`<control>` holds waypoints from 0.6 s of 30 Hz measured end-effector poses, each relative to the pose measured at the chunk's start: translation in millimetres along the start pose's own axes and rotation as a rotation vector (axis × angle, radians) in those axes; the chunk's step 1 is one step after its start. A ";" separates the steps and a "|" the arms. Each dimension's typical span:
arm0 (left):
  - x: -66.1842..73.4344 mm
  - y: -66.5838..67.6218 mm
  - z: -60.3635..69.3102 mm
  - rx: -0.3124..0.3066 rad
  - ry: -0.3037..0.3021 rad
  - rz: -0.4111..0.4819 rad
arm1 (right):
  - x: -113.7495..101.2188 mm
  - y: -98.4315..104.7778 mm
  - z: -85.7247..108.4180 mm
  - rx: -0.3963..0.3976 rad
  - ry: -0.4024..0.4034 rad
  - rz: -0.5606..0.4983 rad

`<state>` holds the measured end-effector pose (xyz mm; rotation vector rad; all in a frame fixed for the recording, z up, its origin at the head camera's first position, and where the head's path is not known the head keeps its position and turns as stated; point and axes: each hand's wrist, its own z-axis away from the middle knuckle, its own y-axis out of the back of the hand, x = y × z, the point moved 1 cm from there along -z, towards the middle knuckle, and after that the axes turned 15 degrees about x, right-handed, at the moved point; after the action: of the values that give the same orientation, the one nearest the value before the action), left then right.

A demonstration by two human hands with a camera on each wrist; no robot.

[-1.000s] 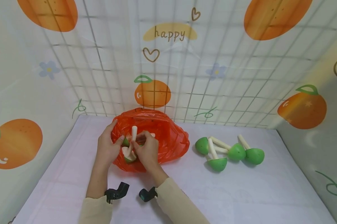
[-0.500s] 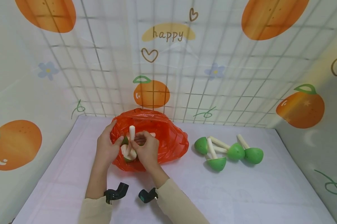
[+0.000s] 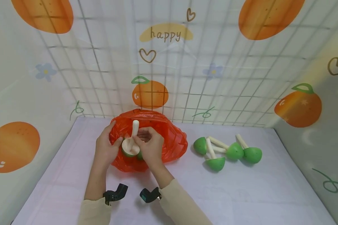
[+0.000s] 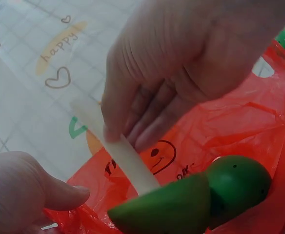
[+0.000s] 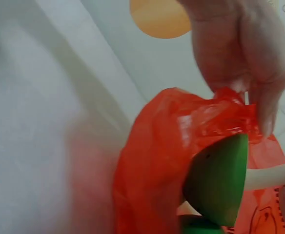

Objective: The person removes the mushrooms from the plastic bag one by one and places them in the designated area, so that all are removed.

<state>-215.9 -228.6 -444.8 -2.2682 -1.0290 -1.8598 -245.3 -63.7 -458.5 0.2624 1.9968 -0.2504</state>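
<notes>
In the head view a red plastic bag [image 3: 173,140] lies with its mouth spread towards me. My left hand [image 3: 108,144] grips the bag's left rim, its thumb on the near side. My right hand [image 3: 152,144] pinches the white stem of a green-capped toy mushroom [image 3: 130,147] at the bag's mouth, stem up and cap down. Behind that cap, another green mushroom [image 4: 239,183] shows inside the bag in the left wrist view. The right wrist view has the held mushroom's cap [image 5: 218,180] from the side, beside the bag's rim.
Several more green toy mushrooms [image 3: 215,164] with pale stems lie in a cluster on the table to the right of the bag. A white cloth [image 3: 242,190] covers the tabletop. Curtains [image 3: 180,75] printed with oranges and a grid stand at the back and sides.
My right hand has lifted the held mushroom slightly, and its cap's pale underside now faces me more. A second green cap shows below the right hand. The left hand keeps its grip on the bag.
</notes>
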 end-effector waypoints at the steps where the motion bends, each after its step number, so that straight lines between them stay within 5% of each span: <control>1: -0.1 -0.2 0.3 0.000 0.000 0.002 | -1.5 1.5 -0.9 0.006 0.000 -0.005; 18: 0.4 -1.4 3.6 -0.012 0.033 -0.017 | -37.8 39.7 -16.3 0.076 0.015 -0.166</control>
<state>-213.5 -225.8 -446.0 -2.2340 -1.0385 -1.9091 -231.8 -23.8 -419.8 0.1474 2.0288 -0.4319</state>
